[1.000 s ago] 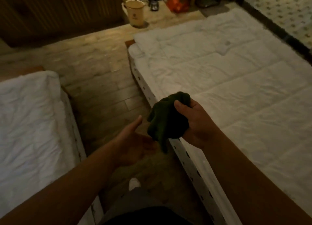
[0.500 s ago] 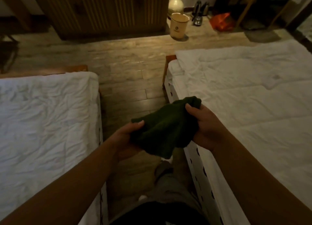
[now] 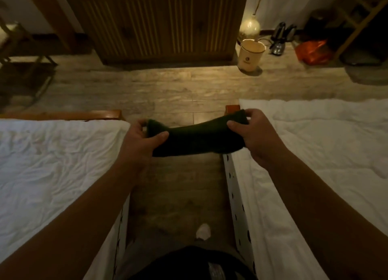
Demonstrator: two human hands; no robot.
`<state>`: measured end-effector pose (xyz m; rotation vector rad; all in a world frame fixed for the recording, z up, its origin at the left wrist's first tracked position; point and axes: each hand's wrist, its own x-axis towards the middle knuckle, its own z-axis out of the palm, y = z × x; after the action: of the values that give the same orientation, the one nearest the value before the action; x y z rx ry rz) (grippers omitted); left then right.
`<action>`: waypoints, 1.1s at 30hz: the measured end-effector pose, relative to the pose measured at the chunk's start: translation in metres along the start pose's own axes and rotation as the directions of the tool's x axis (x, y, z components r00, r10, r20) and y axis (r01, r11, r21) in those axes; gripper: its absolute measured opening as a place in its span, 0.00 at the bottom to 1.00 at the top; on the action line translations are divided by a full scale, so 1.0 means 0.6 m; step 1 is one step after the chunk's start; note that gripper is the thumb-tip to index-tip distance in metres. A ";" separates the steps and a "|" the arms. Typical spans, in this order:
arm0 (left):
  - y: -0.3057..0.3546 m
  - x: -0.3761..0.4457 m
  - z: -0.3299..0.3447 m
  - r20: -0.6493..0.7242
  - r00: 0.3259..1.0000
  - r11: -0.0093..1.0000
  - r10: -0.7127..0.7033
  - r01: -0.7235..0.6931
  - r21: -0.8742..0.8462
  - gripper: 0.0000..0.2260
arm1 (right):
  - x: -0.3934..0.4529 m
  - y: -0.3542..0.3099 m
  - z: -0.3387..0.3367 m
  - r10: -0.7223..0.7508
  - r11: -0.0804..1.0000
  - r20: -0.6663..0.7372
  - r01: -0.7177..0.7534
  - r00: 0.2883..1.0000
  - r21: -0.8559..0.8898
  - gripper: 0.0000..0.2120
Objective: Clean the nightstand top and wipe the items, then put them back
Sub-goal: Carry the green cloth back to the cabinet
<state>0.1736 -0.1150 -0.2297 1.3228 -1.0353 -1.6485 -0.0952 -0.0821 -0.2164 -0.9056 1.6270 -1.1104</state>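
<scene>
Your left hand point(image 3: 142, 141) pinches the dark green cloth point(image 3: 199, 137) at its left end | your right hand point(image 3: 255, 134) pinches its right end, cloth stretched above the floor point(image 3: 178, 187) between two beds | cream bucket point(image 3: 249, 55) stands far beyond.

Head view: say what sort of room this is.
Likely a twin bedroom, perhaps a guest room: two white-sheeted beds, left bed and right bed, flank a wooden floor, facing a slatted wooden cabinet.

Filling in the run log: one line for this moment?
left hand grips cloth | right hand grips cloth | stretched between beds | nightstand unseen
</scene>
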 end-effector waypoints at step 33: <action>0.443 1.190 0.126 0.362 0.832 0.157 0.420 -0.459 0.874 0.08 | 1.136 -0.324 0.007 -0.307 0.717 0.086 0.290 0.948 -0.634 0.04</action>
<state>0.0003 -0.8605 -0.2307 1.3907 -2.3903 -0.4358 -0.2758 -0.7672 -0.2282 -1.6601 1.9704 -0.7550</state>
